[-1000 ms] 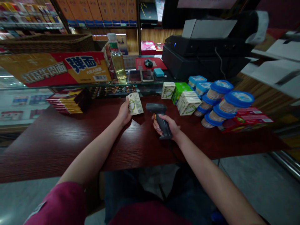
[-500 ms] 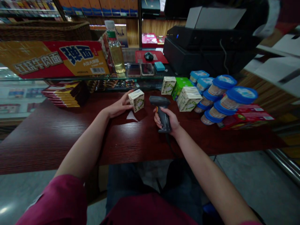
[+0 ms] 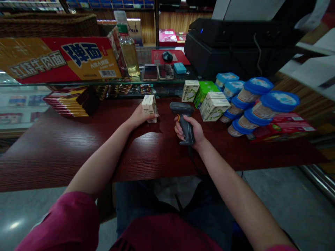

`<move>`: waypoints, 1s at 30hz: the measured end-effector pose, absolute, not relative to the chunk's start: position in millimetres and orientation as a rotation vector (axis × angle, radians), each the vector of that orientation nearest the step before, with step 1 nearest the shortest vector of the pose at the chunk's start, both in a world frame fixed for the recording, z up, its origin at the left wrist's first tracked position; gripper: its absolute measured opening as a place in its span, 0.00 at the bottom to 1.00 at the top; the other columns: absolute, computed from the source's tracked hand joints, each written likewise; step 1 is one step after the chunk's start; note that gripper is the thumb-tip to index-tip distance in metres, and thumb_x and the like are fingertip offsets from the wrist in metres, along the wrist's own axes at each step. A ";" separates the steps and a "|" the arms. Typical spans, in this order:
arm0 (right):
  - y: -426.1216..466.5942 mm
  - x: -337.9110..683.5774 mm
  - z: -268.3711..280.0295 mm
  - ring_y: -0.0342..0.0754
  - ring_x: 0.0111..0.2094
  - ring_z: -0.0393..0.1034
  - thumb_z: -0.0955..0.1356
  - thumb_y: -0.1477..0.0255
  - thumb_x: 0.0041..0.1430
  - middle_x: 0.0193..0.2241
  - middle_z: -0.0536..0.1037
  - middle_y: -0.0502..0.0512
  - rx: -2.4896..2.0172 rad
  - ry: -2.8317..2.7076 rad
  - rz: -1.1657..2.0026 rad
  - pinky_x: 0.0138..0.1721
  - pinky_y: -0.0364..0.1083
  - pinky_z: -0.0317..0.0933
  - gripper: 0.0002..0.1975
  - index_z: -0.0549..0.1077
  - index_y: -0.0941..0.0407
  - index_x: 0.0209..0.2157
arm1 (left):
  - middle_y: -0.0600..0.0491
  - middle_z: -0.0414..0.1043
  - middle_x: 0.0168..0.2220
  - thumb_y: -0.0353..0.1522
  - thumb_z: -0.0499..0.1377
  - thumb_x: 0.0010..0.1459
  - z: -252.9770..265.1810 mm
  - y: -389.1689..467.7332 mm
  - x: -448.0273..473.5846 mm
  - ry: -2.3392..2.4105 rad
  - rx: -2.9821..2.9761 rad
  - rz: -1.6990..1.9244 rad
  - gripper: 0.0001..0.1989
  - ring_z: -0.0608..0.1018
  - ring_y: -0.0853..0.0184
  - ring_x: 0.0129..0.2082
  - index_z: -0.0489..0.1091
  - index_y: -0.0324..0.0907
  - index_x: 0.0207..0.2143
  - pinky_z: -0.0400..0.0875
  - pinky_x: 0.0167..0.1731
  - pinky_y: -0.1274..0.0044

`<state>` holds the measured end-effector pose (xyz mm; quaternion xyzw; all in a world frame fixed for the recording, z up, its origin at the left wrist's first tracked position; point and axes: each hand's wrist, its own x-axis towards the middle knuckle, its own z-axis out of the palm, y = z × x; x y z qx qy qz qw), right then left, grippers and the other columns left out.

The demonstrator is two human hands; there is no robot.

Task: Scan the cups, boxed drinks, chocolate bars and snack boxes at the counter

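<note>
My left hand (image 3: pixel 139 115) grips a small cream-coloured carton (image 3: pixel 149 104) from its left side, the thumb lying across its lower front. My right hand (image 3: pixel 192 130) is wrapped round the handle of a dark grey barcode scanner (image 3: pixel 187 127), one finger at its orange trigger. The scanner's head points left towards the carton, a short gap between them. Just right of the scanner stand similar cream cartons (image 3: pixel 213 108), another cream carton (image 3: pixel 190 91) behind, and a bright green pack (image 3: pixel 205 92) between them.
Blue-lidded tubs (image 3: pixel 258 87) are stacked on the right, by red boxes (image 3: pixel 288 129). Yellow-and-brown packs (image 3: pixel 69 103) lie at the left. A glass shelf behind carries a noodle box (image 3: pixel 86 61), a bottle (image 3: pixel 128 52), two phones (image 3: pixel 150 72) and a mouse (image 3: pixel 166 56). The scanner's cord hangs down the table (image 3: pixel 146 150).
My left hand has closed more firmly round the carton and turned it, so a different side faces me. A pale triangular patch on the table no longer shows. The scanner stays in my right hand.
</note>
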<state>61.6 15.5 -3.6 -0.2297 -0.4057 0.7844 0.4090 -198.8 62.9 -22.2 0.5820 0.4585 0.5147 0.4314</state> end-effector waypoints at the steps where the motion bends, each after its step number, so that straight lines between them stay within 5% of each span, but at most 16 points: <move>1: 15.3 61.5 -3.3 0.42 0.17 0.54 0.66 0.59 0.64 0.17 0.65 0.45 -0.577 -1.025 1.980 0.13 0.39 0.49 0.13 0.71 0.55 0.36 | 0.43 0.79 0.49 0.36 0.78 0.37 -23.3 62.2 -196.5 1.146 1.414 1.324 0.39 0.80 0.51 0.53 0.70 0.39 0.53 0.74 0.58 0.60; 6: 12.5 59.1 -4.4 0.42 0.17 0.56 0.67 0.58 0.64 0.17 0.66 0.45 -0.593 -1.047 2.015 0.12 0.39 0.51 0.14 0.71 0.56 0.37 | 0.47 0.80 0.43 0.51 0.72 0.51 -31.0 70.4 -187.9 1.150 1.206 1.507 0.30 0.82 0.55 0.47 0.71 0.41 0.47 0.78 0.52 0.64; 10: 8.2 55.9 -8.7 0.43 0.16 0.59 0.69 0.57 0.61 0.18 0.69 0.46 -0.579 -1.131 2.044 0.12 0.39 0.53 0.16 0.71 0.56 0.38 | 0.48 0.79 0.44 0.50 0.66 0.60 -36.5 84.1 -192.1 1.139 0.981 1.551 0.25 0.83 0.59 0.47 0.69 0.43 0.49 0.77 0.54 0.64; 19: 4.6 51.0 -10.2 0.42 0.17 0.61 0.72 0.58 0.58 0.19 0.71 0.47 -0.640 -1.140 1.995 0.11 0.39 0.57 0.16 0.72 0.57 0.37 | 0.47 0.78 0.48 0.34 0.70 0.56 -30.3 75.6 -194.2 1.194 0.965 1.562 0.19 0.82 0.58 0.50 0.66 0.42 0.46 0.77 0.55 0.60; 24: 4.5 49.9 -11.6 0.42 0.16 0.61 0.73 0.58 0.58 0.19 0.71 0.47 -0.665 -1.175 1.967 0.11 0.39 0.58 0.16 0.72 0.56 0.37 | 0.45 0.77 0.53 0.33 0.72 0.53 -34.7 76.2 -189.0 1.246 1.093 1.567 0.24 0.79 0.55 0.56 0.64 0.44 0.48 0.74 0.59 0.59; 30: 4.5 50.3 -13.3 0.41 0.15 0.61 0.72 0.58 0.60 0.19 0.70 0.47 -0.672 -1.182 1.972 0.11 0.39 0.58 0.16 0.73 0.57 0.36 | 0.43 0.78 0.51 0.35 0.71 0.56 -39.3 79.8 -190.2 1.197 1.019 1.588 0.23 0.81 0.53 0.52 0.64 0.43 0.48 0.76 0.56 0.57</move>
